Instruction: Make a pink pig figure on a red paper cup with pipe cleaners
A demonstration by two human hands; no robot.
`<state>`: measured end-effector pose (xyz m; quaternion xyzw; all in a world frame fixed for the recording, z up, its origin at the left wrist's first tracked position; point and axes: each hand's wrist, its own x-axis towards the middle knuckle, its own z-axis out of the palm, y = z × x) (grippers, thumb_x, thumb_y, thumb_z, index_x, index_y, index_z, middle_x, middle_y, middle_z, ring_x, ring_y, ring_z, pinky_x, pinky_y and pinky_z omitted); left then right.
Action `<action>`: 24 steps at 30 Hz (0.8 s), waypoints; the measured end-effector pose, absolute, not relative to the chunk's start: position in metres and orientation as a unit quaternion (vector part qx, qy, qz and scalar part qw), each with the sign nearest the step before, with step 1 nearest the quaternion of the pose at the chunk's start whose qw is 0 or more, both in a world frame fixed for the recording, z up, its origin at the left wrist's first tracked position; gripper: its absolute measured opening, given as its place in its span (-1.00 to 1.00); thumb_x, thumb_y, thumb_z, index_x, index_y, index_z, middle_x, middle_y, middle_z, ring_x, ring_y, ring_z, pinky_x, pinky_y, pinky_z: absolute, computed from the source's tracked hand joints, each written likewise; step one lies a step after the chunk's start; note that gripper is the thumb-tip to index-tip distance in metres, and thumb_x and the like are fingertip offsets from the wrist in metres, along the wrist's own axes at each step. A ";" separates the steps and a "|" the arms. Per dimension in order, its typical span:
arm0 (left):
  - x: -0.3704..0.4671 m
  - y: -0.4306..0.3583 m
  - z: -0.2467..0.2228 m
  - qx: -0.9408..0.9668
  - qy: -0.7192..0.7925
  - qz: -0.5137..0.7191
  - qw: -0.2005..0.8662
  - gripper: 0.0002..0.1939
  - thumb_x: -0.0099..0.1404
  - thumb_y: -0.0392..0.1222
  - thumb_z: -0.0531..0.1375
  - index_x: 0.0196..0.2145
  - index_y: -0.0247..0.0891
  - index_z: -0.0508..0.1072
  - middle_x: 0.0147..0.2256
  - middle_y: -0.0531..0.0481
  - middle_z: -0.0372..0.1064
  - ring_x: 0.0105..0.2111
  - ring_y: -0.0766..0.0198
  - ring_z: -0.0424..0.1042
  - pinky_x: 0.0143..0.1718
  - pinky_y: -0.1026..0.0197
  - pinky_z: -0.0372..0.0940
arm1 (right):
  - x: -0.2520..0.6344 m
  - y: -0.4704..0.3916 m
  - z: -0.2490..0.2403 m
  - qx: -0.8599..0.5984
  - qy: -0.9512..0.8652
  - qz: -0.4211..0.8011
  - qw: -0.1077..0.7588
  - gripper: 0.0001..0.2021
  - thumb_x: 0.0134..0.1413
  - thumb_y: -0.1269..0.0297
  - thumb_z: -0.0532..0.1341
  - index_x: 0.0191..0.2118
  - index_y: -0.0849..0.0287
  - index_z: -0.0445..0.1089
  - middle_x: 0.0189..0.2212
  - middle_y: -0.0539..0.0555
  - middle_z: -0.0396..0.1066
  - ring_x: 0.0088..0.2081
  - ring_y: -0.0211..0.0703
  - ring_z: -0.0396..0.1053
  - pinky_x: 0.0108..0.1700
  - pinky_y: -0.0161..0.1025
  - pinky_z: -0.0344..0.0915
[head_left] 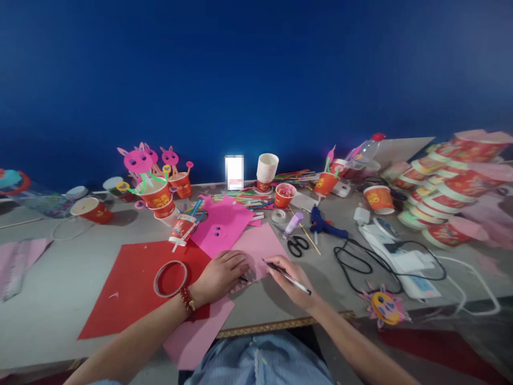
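Note:
My right hand [292, 280] grips a pen [294, 280], its tip over the light pink paper [266, 246]. Flat on that paper's left part lies my left hand [222, 274], fingers stretched out and pointing right; a small dark item, too unclear to name, shows under its fingertips. Beyond it is a bright pink sheet [224, 222] with two small dark eye shapes. A red sheet [120, 289] lies to the left, with a roll of tape [170, 278] on it beside my left wrist. Another light pink piece [200, 334] hangs over the table's front edge.
Black scissors [297, 246], a glue stick [294, 222] and a blue glue gun [326, 224] lie right of the paper. Further right are cables, a power strip [409, 267] and stacked decorated cups [449, 187]. Cups with pink paper figures [138, 160] stand back left.

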<state>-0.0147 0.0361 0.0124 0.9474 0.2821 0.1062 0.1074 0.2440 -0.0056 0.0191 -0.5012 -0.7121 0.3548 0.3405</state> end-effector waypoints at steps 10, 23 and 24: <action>-0.018 0.039 0.012 0.941 0.277 0.125 0.150 -0.59 0.37 -0.25 0.11 0.16 -0.11 0.34 0.17 -0.14 0.28 0.20 0.03 0.18 0.18 -0.05 0.13 | 0.222 0.014 0.008 -0.483 -0.707 0.342 0.386 -0.91 0.03 0.42 0.14 -0.43 0.11 0.32 -0.59 -0.08 0.30 -0.56 -0.27 0.23 -0.48 -0.35 0.15; -0.022 0.042 0.010 0.943 0.260 0.137 0.154 -0.63 0.36 -0.25 0.10 0.10 -0.06 0.41 0.19 -0.11 0.27 0.23 0.03 0.16 0.19 -0.08 0.12 | 0.222 0.013 0.002 -0.480 -0.731 0.309 0.374 -0.85 0.08 0.42 0.12 -0.48 0.11 0.29 -0.62 -0.08 0.27 -0.57 -0.27 0.18 -0.47 -0.33 0.07; -0.022 0.042 0.009 0.943 0.261 0.138 0.153 -0.62 0.36 -0.25 0.10 0.10 -0.06 0.41 0.19 -0.11 0.27 0.23 0.03 0.16 0.19 -0.08 0.12 | 0.222 0.013 0.002 -0.478 -0.733 0.308 0.373 -0.85 0.08 0.42 0.12 -0.48 0.11 0.29 -0.62 -0.08 0.27 -0.57 -0.27 0.18 -0.47 -0.33 0.07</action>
